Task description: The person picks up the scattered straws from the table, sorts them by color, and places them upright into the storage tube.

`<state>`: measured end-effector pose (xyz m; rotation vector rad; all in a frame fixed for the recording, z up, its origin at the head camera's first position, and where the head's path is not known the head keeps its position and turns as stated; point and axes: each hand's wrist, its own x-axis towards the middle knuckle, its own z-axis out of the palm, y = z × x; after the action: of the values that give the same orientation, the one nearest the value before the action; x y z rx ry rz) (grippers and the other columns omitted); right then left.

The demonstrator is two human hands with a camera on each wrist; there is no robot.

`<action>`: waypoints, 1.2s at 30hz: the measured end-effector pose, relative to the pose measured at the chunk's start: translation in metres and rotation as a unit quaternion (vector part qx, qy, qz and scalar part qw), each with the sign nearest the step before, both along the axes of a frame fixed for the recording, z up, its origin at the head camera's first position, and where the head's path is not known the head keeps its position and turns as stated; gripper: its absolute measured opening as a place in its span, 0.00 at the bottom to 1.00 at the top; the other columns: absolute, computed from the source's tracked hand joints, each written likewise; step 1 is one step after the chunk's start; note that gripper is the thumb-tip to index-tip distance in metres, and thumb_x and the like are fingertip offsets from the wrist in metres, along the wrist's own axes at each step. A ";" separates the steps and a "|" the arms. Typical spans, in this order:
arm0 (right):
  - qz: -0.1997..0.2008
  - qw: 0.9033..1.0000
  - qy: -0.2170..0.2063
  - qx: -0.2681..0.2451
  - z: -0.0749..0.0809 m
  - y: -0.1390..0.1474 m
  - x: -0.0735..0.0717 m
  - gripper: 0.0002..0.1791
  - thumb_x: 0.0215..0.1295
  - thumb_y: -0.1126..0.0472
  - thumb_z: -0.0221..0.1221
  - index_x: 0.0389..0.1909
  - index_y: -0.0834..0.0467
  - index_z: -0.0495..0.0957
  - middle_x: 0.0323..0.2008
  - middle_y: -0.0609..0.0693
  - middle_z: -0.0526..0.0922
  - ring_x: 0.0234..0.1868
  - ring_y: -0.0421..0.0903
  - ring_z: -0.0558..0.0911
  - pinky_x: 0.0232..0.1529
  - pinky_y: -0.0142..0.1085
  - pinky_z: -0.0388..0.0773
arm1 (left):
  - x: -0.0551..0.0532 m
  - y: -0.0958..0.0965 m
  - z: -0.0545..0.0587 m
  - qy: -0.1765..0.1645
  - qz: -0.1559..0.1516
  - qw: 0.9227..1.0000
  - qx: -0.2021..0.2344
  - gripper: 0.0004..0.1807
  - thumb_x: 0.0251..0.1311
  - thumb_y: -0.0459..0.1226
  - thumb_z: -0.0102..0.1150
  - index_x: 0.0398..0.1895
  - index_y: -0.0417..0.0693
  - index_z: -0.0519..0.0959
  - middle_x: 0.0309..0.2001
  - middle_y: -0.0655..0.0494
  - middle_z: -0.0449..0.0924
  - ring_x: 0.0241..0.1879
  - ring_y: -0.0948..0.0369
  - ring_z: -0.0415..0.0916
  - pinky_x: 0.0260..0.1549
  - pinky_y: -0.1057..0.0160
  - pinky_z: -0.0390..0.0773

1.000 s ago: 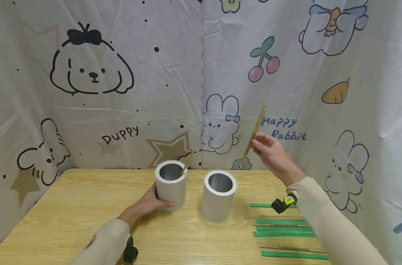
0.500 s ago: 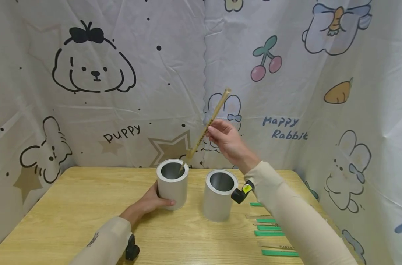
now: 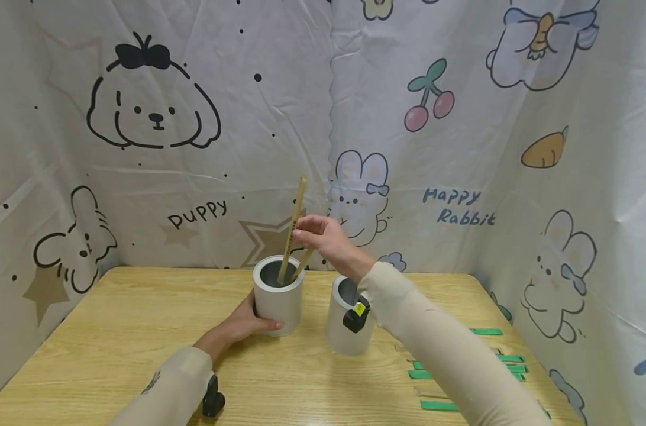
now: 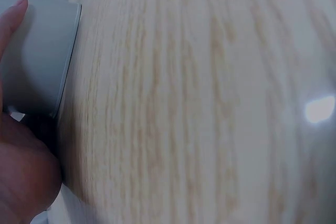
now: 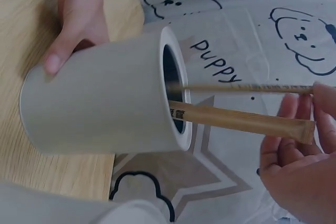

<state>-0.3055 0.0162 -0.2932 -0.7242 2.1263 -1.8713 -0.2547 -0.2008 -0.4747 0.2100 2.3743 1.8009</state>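
My left hand (image 3: 240, 322) grips the lower side of a white cylindrical canister (image 3: 278, 305), its thumb across the front. The canister stands upright on the table, with a wide round opening on top. Between thumb and fingers, my right hand (image 3: 330, 239) pinches a brown paper-wrapped straw (image 3: 299, 204) with dark print. Its lower end is inside the canister's opening, and the upper part sticks out. A second paper-wrapped straw (image 5: 241, 120) leans out over the rim beside it, in the right wrist view. The left wrist view has only part of the canister (image 4: 42, 51) and my thumb.
A similar white canister (image 3: 341, 331) stands to the right, partly behind my right wrist. Several flat green strips (image 3: 435, 406) and brown wrapped straws (image 3: 429, 391) lie on the table's right side, partly under my right forearm. A printed curtain (image 3: 270, 148) hangs behind the table.
My right hand has carried the paper-wrapped straw leftward from above the table's right side, and its lower end is now in the canister. My left hand has stayed on the canister.
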 end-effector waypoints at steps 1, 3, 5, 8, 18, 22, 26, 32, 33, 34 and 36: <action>-0.001 1.000 0.002 0.009 -0.001 0.001 -0.001 0.05 0.72 0.67 0.58 0.45 0.63 0.79 0.31 0.38 0.84 0.40 0.42 0.83 0.45 0.31 0.78 | 0.000 0.000 0.000 0.000 0.001 1.000 -0.001 0.63 0.50 0.38 0.78 0.81 0.41 0.42 0.76 0.36 0.58 0.74 0.39 0.60 0.73 0.38 0.60; -0.007 1.000 0.008 0.026 -0.001 0.004 -0.002 0.09 0.73 0.65 0.58 0.48 0.65 0.79 0.33 0.38 0.84 0.41 0.43 0.83 0.45 0.31 0.78 | 0.000 0.001 0.000 0.001 0.004 1.000 -0.002 0.63 0.50 0.38 0.78 0.81 0.41 0.43 0.76 0.36 0.58 0.74 0.39 0.60 0.73 0.39 0.59; -0.015 0.999 0.018 0.042 -0.001 0.008 -0.004 0.13 0.73 0.63 0.57 0.52 0.67 0.79 0.35 0.44 0.85 0.41 0.43 0.82 0.45 0.32 0.77 | 0.001 0.001 0.001 0.004 0.006 1.000 -0.002 0.62 0.50 0.37 0.78 0.81 0.41 0.43 0.75 0.36 0.59 0.74 0.39 0.60 0.73 0.39 0.59; -0.023 0.997 0.029 0.063 0.002 0.017 -0.005 0.17 0.74 0.60 0.56 0.56 0.66 0.79 0.42 0.52 0.86 0.44 0.45 0.83 0.46 0.31 0.76 | 0.002 0.002 0.001 0.005 0.008 1.000 0.001 0.62 0.50 0.37 0.78 0.80 0.40 0.43 0.75 0.36 0.58 0.74 0.39 0.60 0.74 0.39 0.59; -0.062 0.996 0.033 0.061 0.010 0.062 -0.008 0.17 0.75 0.59 0.56 0.57 0.65 0.78 0.40 0.41 0.83 0.41 0.39 0.82 0.43 0.27 0.78 | 0.002 0.003 -0.001 -0.005 0.013 1.000 -0.009 0.63 0.49 0.38 0.79 0.81 0.41 0.43 0.76 0.37 0.57 0.74 0.39 0.59 0.74 0.38 0.57; -0.059 0.995 0.040 0.071 0.008 0.087 -0.004 0.18 0.76 0.59 0.56 0.58 0.66 0.77 0.39 0.38 0.83 0.40 0.37 0.82 0.44 0.27 0.79 | 0.000 0.003 -0.002 -0.006 0.015 1.000 -0.012 0.63 0.49 0.39 0.79 0.81 0.42 0.43 0.76 0.37 0.57 0.74 0.39 0.58 0.74 0.38 0.57; -0.050 0.994 0.033 0.091 -0.001 0.119 -0.002 0.20 0.77 0.58 0.54 0.59 0.68 0.75 0.41 0.39 0.83 0.41 0.37 0.82 0.47 0.27 0.80 | 0.001 0.003 -0.002 -0.008 0.014 1.000 -0.007 0.63 0.50 0.39 0.79 0.81 0.42 0.43 0.76 0.37 0.57 0.75 0.38 0.58 0.74 0.37 0.56; -0.036 0.991 0.010 0.127 -0.029 0.174 0.005 0.24 0.78 0.54 0.53 0.62 0.70 0.73 0.48 0.42 0.83 0.45 0.36 0.83 0.51 0.27 0.80 | 0.001 0.002 -0.003 -0.008 0.015 1.000 -0.009 0.64 0.50 0.39 0.79 0.81 0.43 0.42 0.77 0.37 0.56 0.75 0.39 0.57 0.74 0.37 0.56; -0.032 0.990 0.008 0.136 -0.034 0.184 0.007 0.25 0.78 0.53 0.53 0.62 0.70 0.73 0.50 0.44 0.83 0.46 0.36 0.83 0.52 0.28 0.80 | 0.001 0.002 -0.003 -0.008 0.015 1.000 -0.009 0.64 0.50 0.40 0.79 0.81 0.43 0.42 0.77 0.38 0.56 0.75 0.39 0.57 0.74 0.37 0.56; -0.028 0.989 0.008 0.144 -0.039 0.192 0.010 0.25 0.78 0.53 0.53 0.63 0.69 0.73 0.52 0.45 0.83 0.47 0.37 0.83 0.54 0.29 0.80 | 0.001 0.002 -0.003 -0.007 0.015 1.000 -0.012 0.64 0.49 0.40 0.79 0.81 0.43 0.42 0.77 0.38 0.56 0.75 0.39 0.57 0.74 0.37 0.56; -0.021 0.986 0.011 0.164 -0.049 0.209 0.015 0.25 0.78 0.52 0.53 0.63 0.68 0.74 0.54 0.49 0.83 0.50 0.39 0.83 0.56 0.31 0.79 | 0.000 0.002 -0.004 -0.010 0.016 1.000 -0.009 0.64 0.49 0.40 0.79 0.81 0.44 0.43 0.77 0.38 0.56 0.75 0.39 0.57 0.74 0.37 0.56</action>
<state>-0.2900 0.2248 -0.3418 -0.6309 2.3997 -1.4804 -0.2545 -0.1984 -0.4788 0.1520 2.3926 1.7875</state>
